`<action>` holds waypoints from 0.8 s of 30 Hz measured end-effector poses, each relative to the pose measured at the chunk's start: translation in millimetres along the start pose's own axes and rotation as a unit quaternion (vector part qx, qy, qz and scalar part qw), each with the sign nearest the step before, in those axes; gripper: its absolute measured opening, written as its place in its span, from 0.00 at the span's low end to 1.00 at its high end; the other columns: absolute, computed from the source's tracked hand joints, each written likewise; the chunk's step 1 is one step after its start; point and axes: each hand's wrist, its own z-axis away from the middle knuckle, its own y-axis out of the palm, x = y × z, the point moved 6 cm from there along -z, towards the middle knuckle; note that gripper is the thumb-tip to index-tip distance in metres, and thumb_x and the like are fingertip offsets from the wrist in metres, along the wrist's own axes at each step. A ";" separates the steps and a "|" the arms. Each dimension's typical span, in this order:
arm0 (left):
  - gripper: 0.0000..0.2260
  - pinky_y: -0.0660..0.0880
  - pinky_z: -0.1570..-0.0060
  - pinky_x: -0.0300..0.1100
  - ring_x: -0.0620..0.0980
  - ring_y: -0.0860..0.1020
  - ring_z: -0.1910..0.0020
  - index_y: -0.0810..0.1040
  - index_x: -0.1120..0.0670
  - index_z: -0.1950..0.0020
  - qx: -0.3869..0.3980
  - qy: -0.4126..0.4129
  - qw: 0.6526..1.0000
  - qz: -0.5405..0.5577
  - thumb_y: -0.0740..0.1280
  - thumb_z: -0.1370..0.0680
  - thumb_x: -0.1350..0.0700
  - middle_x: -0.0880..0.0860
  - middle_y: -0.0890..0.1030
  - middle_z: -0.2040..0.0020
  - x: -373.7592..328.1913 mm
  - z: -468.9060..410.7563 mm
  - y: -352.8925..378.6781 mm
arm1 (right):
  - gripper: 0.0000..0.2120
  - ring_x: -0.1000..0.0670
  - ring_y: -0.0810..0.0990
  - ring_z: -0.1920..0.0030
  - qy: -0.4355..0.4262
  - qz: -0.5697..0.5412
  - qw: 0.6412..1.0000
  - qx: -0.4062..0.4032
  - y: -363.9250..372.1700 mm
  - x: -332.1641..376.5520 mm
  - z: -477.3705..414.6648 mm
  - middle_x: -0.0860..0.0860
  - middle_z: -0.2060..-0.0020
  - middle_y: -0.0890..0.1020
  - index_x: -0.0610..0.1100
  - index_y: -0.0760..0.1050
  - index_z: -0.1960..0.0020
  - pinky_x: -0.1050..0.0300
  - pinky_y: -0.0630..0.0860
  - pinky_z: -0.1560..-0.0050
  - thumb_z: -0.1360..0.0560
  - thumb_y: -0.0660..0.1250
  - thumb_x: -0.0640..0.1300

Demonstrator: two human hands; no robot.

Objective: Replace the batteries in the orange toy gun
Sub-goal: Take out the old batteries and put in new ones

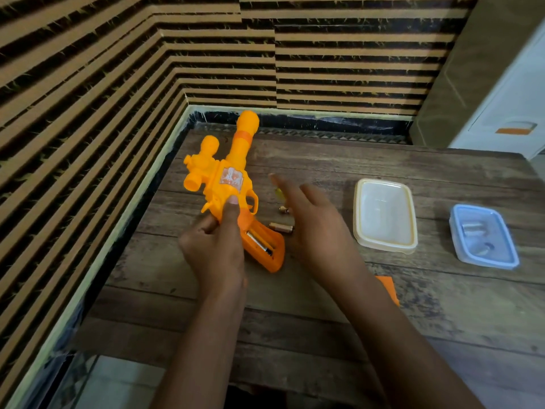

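The orange toy gun [227, 175] stands tilted above the wooden table [324, 305], barrel pointing away toward the wall. My left hand [216, 246] grips it at the body just above the handle, thumb pressed on the side. The handle's battery compartment [262, 245] is open and a battery lies inside it. My right hand [312, 228] hovers open just right of the gun, fingers stretched, holding nothing. Two loose batteries lie on the table beside it: one [280, 227] lengthwise, another [283, 209] end-on. The orange compartment cover [389, 289] lies partly hidden behind my right forearm.
A white lidded box with a yellow rim [385, 215] sits right of my hands. A blue-rimmed box [483, 236] holding batteries sits further right. A small yellow object [278, 193] lies behind my right fingers. Striped walls close off the table's left and far sides.
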 end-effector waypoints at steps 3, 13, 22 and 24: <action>0.15 0.81 0.54 0.54 0.46 0.81 0.63 0.83 0.47 0.70 -0.006 -0.028 1.000 0.006 0.76 0.23 0.50 0.47 0.82 0.69 5.6 -5.1 -4.6 | 0.32 0.44 0.82 0.46 -0.044 0.053 0.997 -0.021 -2.5 12.5 -12.2 0.49 0.46 0.81 0.49 0.73 0.32 0.48 0.74 0.41 0.33 0.72 0.30; 0.14 0.82 0.47 0.69 0.65 0.87 0.53 0.85 0.43 0.70 -0.020 -0.076 0.996 0.037 0.76 0.23 0.51 0.54 0.86 0.63 5.0 -13.8 -15.0 | 0.17 0.46 0.77 0.36 -0.063 0.201 0.956 0.202 39.7 -0.3 -96.0 0.52 0.41 0.83 0.53 0.82 0.39 0.45 0.58 0.28 0.22 0.69 0.35; 0.16 0.83 0.47 0.67 0.65 0.87 0.53 0.84 0.44 0.71 -0.020 -0.082 0.996 0.035 0.76 0.23 0.50 0.61 0.86 0.59 9.1 -17.0 -15.8 | 0.13 0.43 0.81 0.43 -0.104 0.131 0.962 0.214 54.2 -2.7 -119.3 0.42 0.40 0.80 0.40 0.82 0.38 0.48 0.81 0.45 0.22 0.71 0.38; 0.15 0.83 0.47 0.66 0.64 0.87 0.53 0.84 0.44 0.70 -0.018 -0.078 0.996 0.032 0.76 0.23 0.50 0.61 0.87 0.59 9.4 -15.9 -15.0 | 0.12 0.43 0.81 0.43 -0.120 0.134 0.962 0.206 49.2 0.4 -115.7 0.41 0.39 0.79 0.40 0.82 0.38 0.49 0.81 0.45 0.21 0.70 0.37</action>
